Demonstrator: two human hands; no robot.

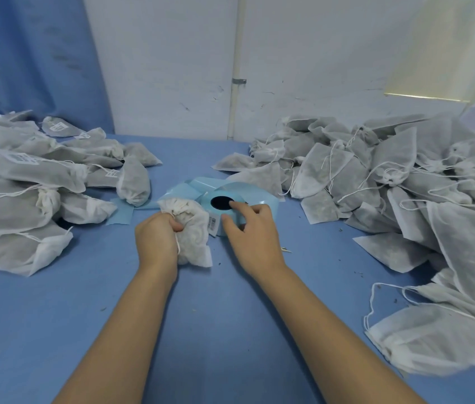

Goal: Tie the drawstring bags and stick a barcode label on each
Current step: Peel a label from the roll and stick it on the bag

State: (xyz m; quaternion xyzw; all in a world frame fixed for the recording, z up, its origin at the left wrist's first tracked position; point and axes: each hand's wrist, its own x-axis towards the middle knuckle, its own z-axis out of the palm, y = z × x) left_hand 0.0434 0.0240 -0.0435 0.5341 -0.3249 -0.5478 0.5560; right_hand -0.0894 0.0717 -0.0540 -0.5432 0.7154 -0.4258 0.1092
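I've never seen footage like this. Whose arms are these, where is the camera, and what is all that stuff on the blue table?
There is no machine here. These are a person's two bare arms, filmed by one wide camera worn on the head and looking down. The left hand grips a white drawstring bag. The right hand pinches the pale blue label roll, forefinger on top and thumb at its side. A barcode label shows between bag and roll. On the blue table, the left pile of bags carries labels. The right pile shows loose strings and no labels that I can see.
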